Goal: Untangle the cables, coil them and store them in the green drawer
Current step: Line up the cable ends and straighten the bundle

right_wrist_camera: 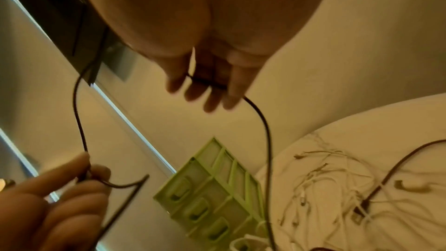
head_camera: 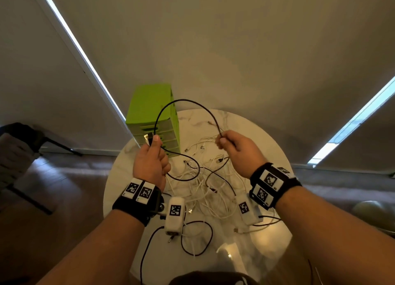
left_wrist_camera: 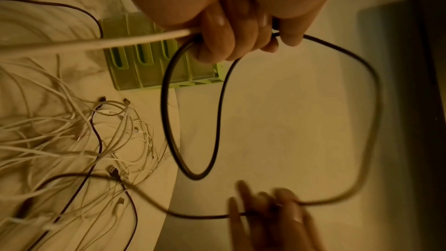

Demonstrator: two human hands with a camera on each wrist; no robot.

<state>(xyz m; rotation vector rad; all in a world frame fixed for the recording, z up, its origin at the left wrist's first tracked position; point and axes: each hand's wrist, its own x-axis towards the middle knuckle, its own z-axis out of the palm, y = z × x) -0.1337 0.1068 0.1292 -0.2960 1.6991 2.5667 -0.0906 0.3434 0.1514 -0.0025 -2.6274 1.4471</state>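
Head view: left hand (head_camera: 150, 156) grips the thin black USB cable (head_camera: 181, 102) by its plug end; right hand (head_camera: 235, 148) pinches it further along. One loop formed. Tangled white cables (head_camera: 205, 178) remain mid-tabletop.

Left wrist view: green plastic drawer unit (left_wrist_camera: 144, 64) at the table edge, drawers closed.

Right wrist view: cable trails into the tangle, likely to snag.

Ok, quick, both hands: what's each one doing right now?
Left hand: grips the black cable near its USB plug, with a loop.
Right hand: pinches the same black cable further along.
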